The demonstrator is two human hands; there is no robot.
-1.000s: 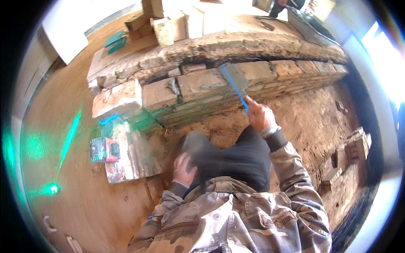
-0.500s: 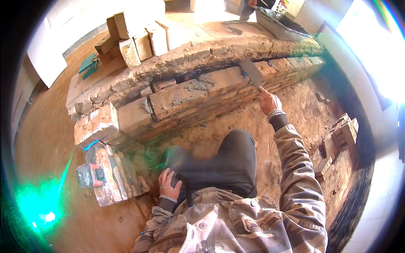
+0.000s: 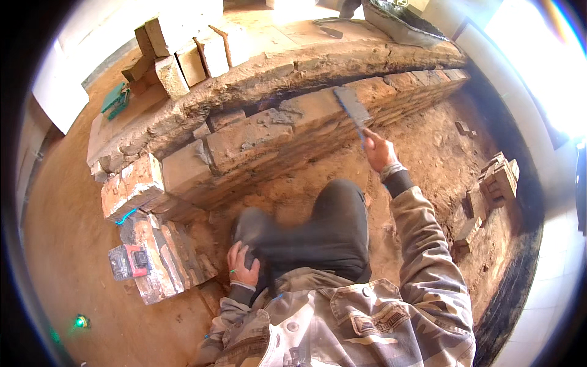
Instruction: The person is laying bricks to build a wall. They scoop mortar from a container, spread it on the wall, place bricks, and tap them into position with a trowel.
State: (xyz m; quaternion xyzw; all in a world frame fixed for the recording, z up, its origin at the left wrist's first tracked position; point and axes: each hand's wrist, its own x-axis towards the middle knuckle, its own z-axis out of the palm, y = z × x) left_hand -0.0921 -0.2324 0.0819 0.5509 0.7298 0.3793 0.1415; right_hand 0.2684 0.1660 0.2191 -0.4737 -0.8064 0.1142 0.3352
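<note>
My right hand (image 3: 380, 153) grips the handle of a bricklaying trowel (image 3: 353, 106) with a flat, roughly rectangular grey blade. Its blade lies over the top of the low brick wall (image 3: 251, 136), at a joint between bricks right of the middle. Grey mortar smears show on the bricks to its left. My left hand (image 3: 243, 264) rests on my left thigh with the fingers spread, holding nothing.
A red and grey boxy device (image 3: 129, 262) sits on a brick stack (image 3: 168, 257) at the left. Upright bricks (image 3: 191, 66) stand on the ledge behind the wall. A mortar trough (image 3: 403, 27) is at the far right; loose bricks (image 3: 496, 183) lie on the right.
My right hand has drawn the trowel slightly left along the wall top. The green glare at lower left has shrunk to a small spot. My left hand stays on my thigh.
</note>
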